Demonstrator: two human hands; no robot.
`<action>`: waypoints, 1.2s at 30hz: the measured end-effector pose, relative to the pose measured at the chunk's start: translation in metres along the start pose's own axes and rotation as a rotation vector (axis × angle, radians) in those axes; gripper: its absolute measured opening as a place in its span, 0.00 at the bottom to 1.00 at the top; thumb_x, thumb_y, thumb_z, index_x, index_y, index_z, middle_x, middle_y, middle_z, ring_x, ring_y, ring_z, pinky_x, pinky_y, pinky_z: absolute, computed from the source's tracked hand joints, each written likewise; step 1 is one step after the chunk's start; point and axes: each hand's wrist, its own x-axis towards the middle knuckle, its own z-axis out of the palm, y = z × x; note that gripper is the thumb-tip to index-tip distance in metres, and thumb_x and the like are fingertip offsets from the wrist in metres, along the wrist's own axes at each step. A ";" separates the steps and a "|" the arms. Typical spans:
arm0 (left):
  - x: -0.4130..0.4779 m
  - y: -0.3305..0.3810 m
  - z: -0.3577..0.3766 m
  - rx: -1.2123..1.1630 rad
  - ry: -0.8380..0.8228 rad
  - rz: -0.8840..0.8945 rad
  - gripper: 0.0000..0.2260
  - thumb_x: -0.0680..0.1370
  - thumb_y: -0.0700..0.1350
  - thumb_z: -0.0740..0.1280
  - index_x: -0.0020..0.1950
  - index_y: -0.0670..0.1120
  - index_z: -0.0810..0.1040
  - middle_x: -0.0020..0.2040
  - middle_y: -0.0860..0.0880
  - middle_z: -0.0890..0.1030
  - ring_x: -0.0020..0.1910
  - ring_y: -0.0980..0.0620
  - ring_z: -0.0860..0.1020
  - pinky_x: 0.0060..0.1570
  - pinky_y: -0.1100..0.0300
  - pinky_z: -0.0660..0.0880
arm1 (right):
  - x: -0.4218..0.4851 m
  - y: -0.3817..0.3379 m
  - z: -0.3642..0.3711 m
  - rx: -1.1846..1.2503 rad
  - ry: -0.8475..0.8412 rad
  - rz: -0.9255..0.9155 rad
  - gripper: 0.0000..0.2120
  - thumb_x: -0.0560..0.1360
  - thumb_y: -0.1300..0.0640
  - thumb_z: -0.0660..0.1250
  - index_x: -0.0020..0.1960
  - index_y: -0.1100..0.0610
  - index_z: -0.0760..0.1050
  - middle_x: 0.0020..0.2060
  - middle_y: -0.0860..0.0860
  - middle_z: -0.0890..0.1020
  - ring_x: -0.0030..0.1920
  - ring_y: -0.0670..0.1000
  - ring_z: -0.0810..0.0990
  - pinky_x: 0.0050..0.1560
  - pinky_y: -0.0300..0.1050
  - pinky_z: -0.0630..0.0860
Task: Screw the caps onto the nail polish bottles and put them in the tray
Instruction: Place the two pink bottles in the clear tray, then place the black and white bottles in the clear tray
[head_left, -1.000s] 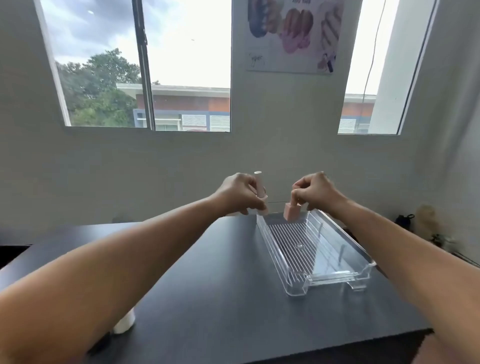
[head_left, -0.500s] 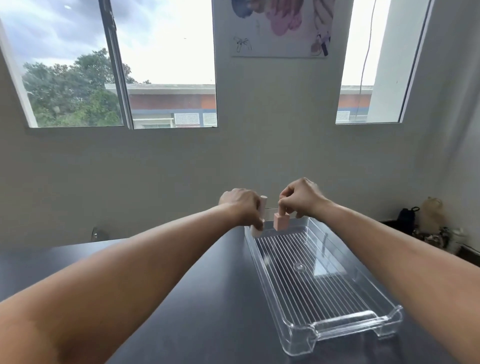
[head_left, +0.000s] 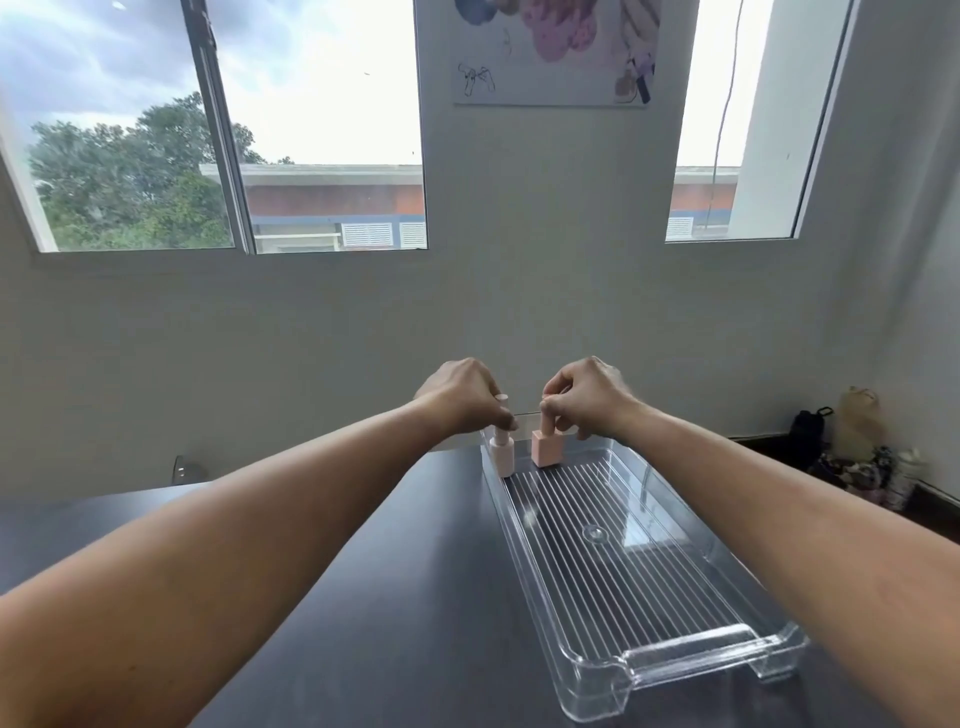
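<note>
**Two small bottles held by the tops at the tray's far end**

The left hand pinches the white cap of the pale bottle. The right hand is curled round the top of the pink bottle. Both bottles stand upright at the far end of the clear tray on the dark table.

They look light and hard, probably glass, so they could break or tip on the ribbed floor. The square bodies offer the steadier hold.

The right hand's fingers cover the pink bottle's top. It is unclear whether the pale bottle stands inside the tray's left wall. How tight either top is cannot be told.
</note>
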 end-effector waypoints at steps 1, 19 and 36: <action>0.000 0.000 -0.002 -0.015 0.012 -0.006 0.15 0.63 0.54 0.80 0.45 0.50 0.85 0.48 0.51 0.85 0.49 0.49 0.80 0.46 0.57 0.77 | 0.000 -0.002 0.000 -0.006 -0.003 0.004 0.04 0.65 0.63 0.70 0.34 0.60 0.83 0.30 0.54 0.85 0.37 0.54 0.86 0.29 0.48 0.83; -0.008 -0.001 -0.012 -0.085 0.079 -0.033 0.17 0.66 0.54 0.78 0.52 0.51 0.84 0.49 0.51 0.82 0.52 0.51 0.79 0.46 0.60 0.74 | -0.009 -0.012 0.005 -0.007 -0.004 0.037 0.21 0.65 0.59 0.74 0.57 0.55 0.77 0.46 0.55 0.83 0.41 0.54 0.85 0.37 0.51 0.84; -0.161 -0.017 -0.118 -0.237 0.158 0.024 0.05 0.69 0.49 0.77 0.44 0.52 0.86 0.33 0.59 0.80 0.40 0.54 0.79 0.42 0.62 0.76 | -0.130 -0.100 -0.009 0.045 0.154 -0.191 0.07 0.71 0.56 0.72 0.49 0.54 0.83 0.37 0.48 0.82 0.49 0.54 0.83 0.54 0.48 0.78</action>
